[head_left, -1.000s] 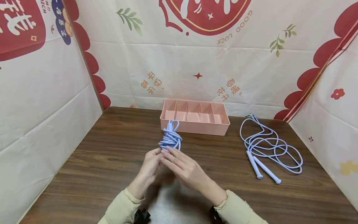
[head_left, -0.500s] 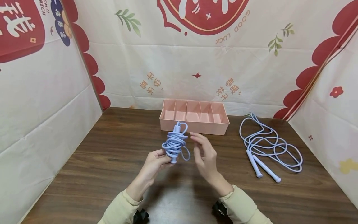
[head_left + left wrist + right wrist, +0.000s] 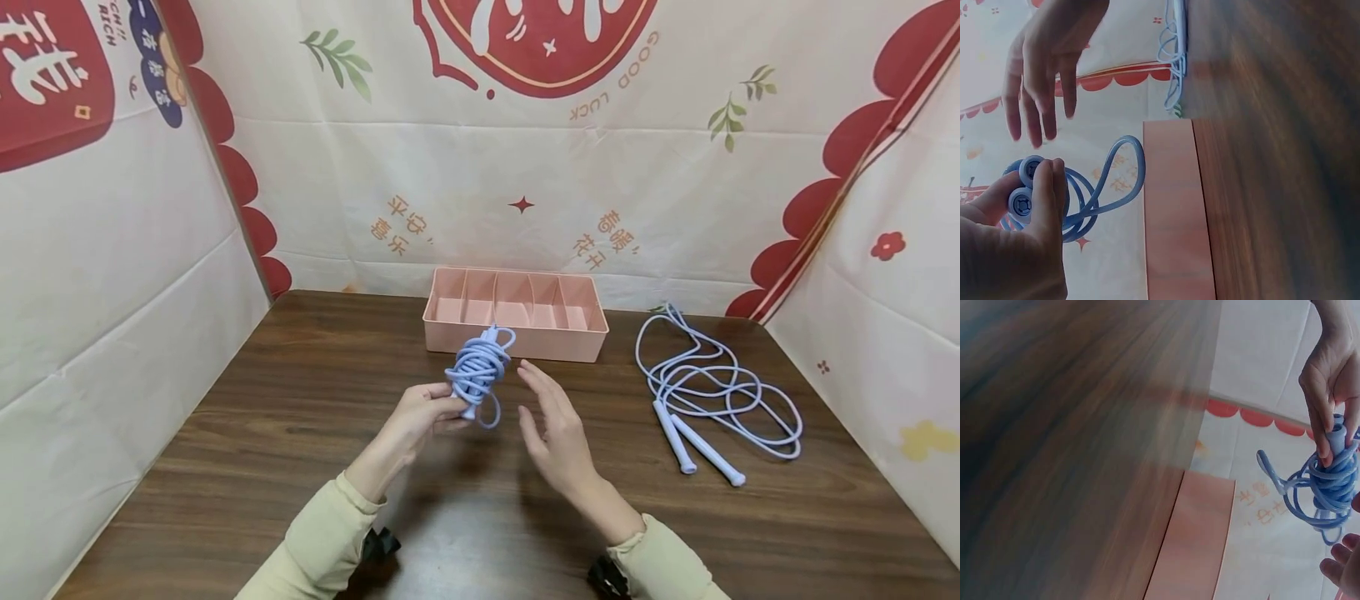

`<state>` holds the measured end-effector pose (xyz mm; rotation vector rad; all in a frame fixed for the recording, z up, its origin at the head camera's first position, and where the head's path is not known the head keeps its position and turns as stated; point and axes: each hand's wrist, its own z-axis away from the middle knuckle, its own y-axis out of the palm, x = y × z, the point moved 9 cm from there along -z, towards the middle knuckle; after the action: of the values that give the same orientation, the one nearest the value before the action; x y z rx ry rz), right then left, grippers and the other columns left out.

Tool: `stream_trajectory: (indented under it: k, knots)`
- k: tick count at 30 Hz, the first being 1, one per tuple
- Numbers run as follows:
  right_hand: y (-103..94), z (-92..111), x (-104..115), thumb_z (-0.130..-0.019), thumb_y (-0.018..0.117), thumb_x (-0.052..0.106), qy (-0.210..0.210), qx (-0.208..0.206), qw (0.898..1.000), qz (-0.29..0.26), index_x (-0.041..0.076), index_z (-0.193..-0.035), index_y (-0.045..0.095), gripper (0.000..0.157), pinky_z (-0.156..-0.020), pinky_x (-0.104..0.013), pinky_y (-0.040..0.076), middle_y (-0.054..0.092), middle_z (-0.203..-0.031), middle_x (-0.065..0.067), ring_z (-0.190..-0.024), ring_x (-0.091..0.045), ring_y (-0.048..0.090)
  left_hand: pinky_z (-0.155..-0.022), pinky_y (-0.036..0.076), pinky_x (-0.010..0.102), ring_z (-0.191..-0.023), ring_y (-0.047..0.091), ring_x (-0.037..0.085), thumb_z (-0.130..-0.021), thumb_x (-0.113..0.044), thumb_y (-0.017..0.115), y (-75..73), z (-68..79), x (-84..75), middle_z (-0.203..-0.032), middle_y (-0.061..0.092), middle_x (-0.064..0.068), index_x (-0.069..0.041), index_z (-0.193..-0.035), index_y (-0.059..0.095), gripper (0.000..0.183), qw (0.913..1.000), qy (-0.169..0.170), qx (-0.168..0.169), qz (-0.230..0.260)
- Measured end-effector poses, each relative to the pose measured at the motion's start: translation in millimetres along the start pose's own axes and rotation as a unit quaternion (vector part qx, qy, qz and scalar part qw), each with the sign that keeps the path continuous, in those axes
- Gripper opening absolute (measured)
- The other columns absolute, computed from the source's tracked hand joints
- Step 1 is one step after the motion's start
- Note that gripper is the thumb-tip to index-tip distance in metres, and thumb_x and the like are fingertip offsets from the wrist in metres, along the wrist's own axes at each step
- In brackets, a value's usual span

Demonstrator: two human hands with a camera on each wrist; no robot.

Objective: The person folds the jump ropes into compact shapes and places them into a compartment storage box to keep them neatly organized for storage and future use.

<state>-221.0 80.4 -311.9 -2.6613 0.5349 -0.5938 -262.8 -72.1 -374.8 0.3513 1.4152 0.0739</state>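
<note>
My left hand (image 3: 420, 417) pinches the lower handle ends of a light-blue jump rope (image 3: 480, 367) and holds it above the table. The cord is wound in many turns round its two handles, with a small loop at the top and another hanging at the bottom right. Both round handle ends (image 3: 1022, 205) show between thumb and fingers in the left wrist view. My right hand (image 3: 558, 437) hovers just to the right of the bundle, fingers extended and apart from it. In the right wrist view only some right fingertips (image 3: 1344, 565) show, near the wound cord (image 3: 1332, 487).
A pink box (image 3: 517, 342) with several compartments stands at the back of the brown wooden table (image 3: 262, 433). A second light-blue jump rope (image 3: 720, 392) lies loosely spread at the right, its handles side by side. Printed cloth walls (image 3: 337, 167) enclose the back and sides.
My right hand has come off the wound rope and moved right, its fingers opening out. The left hand has raised the bundle and tilted it slightly rightward.
</note>
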Motion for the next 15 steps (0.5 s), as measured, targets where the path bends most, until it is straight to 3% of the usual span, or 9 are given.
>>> stream_trajectory:
  k: [5, 10, 15]
  knots:
    - [-8.0, 7.5, -9.3, -0.078, 0.056, 0.000, 0.010, 0.050, 0.997, 0.051, -0.003, -0.127, 0.046, 0.050, -0.103, -0.025, 0.026, 0.044, -0.134, -0.015, -0.122, -0.030, 0.040, -0.081, 0.049, 0.035, -0.083, 0.064, 0.020, -0.082, 0.009, 0.053, 0.6, -21.5, -6.1, -0.086, 0.064, 0.010, 0.020, -0.110, 0.051, 0.030, 0.9994, -0.019, -0.024, -0.017]
    - [-15.1, 18.0, -19.1, -0.077, 0.058, 0.004, 0.018, 0.085, 0.991, 0.099, -0.002, -0.129, 0.044, 0.054, -0.105, -0.031, 0.025, 0.041, -0.135, -0.017, -0.125, -0.031, 0.036, -0.081, 0.049, 0.035, -0.073, 0.063, 0.015, -0.081, 0.011, 0.055, 4.9, -44.8, -10.0, -0.084, 0.062, 0.010, 0.018, -0.102, 0.055, 0.022, 0.9986, -0.032, -0.040, -0.012]
    - [-21.1, 28.1, -24.2, -0.076, 0.060, 0.005, 0.024, 0.110, 0.984, 0.139, 0.000, -0.130, 0.044, 0.056, -0.105, -0.041, 0.025, 0.041, -0.135, -0.018, -0.125, -0.033, 0.036, -0.078, 0.050, 0.031, -0.069, 0.063, 0.014, -0.080, 0.010, 0.058, 10.3, -66.6, -14.0, -0.089, 0.063, 0.016, 0.016, -0.106, 0.055, 0.027, 0.9970, -0.051, -0.055, -0.022]
